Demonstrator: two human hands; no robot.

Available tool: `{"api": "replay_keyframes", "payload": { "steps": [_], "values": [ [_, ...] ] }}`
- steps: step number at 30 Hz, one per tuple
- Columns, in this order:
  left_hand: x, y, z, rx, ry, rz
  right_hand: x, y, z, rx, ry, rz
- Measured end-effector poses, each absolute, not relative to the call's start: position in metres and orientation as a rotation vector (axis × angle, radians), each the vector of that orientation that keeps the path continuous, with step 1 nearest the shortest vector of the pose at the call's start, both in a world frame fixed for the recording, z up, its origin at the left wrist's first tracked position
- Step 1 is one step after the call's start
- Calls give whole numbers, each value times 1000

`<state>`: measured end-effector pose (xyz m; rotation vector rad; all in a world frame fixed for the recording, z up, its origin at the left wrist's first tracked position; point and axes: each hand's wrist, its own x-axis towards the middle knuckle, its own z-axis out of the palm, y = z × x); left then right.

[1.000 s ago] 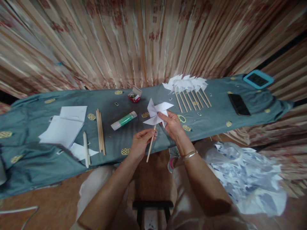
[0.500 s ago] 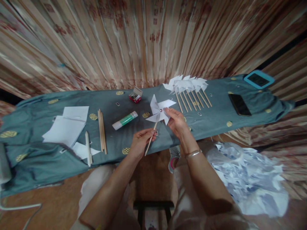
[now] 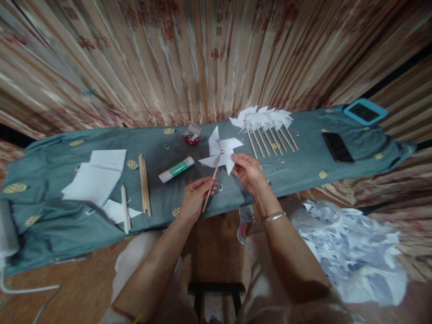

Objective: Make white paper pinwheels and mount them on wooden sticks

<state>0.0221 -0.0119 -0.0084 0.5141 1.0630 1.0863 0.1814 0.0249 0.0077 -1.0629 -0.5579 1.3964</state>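
A white paper pinwheel (image 3: 221,151) on a wooden stick, with a metal pin at its centre, is held over the teal cloth-covered table (image 3: 303,168). My left hand (image 3: 195,198) is closed around the stick below the wheel. My right hand (image 3: 248,171) pinches the lower right blade of the wheel with its fingertips. A row of several finished pinwheels (image 3: 263,120) on sticks lies on the table behind my right hand.
A green glue stick (image 3: 176,169), a small red box of pins (image 3: 191,134), spare wooden sticks (image 3: 144,183), white paper sheets (image 3: 92,179) and a white pen (image 3: 124,208) lie to the left. A black phone (image 3: 337,147) and a blue-framed tablet (image 3: 364,111) sit at the right. Paper scraps (image 3: 351,252) pile beside my right knee.
The pinwheel has risen slightly and turned, so its pin now faces me. My right hand shifted from the wheel's centre to a blade's edge. My left hand keeps the stick.
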Motion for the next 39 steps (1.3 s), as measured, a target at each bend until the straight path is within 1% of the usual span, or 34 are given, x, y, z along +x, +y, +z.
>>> {"api": "replay_keyframes", "payload": {
  "steps": [19,31,39],
  "values": [
    [22,-9,-13,551,1092,1145,172,19,6,-1013,-546,1539],
    [22,-9,-12,555,1065,1159,163,18,6,-1026,-514,1563],
    [20,-7,-7,498,1029,1184,165,16,9,-1085,-632,1551]
  ]
}}
